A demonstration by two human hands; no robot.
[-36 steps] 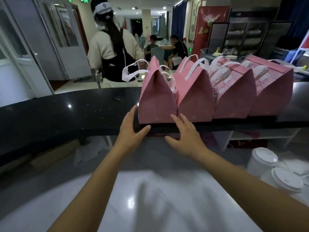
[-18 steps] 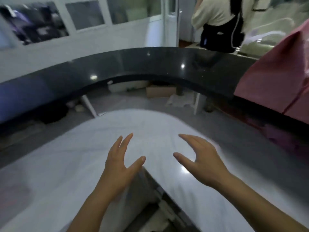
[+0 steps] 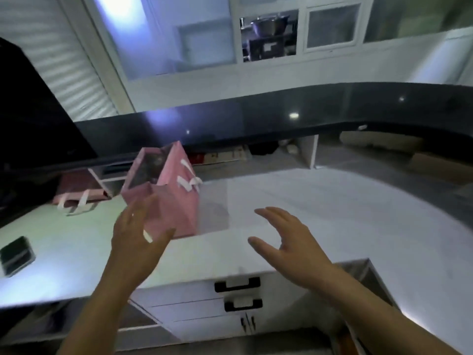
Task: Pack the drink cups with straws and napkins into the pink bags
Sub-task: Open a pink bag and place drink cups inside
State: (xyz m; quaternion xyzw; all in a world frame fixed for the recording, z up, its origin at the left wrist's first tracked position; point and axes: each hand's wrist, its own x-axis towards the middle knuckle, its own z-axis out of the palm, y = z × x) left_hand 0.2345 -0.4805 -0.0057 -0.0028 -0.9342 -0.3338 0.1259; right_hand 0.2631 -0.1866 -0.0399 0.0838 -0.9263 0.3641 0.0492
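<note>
Nothing readable here, whole frame pretty motion-smeared. Pink bag [image 3: 179, 201]: white marks on side, look more like bow shape than letters, can't tell. Boxes [image 3: 225, 156] under black counter [image 3: 281, 116]: some red and white print, way too blurry to make out.

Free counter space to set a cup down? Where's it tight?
Bare white counter right of the open pink bag, up to the black ledge. Smaller patch between the dark phone-like slab and left hand. Tight: left hand before the bag, flat pink bags beyond.
</note>
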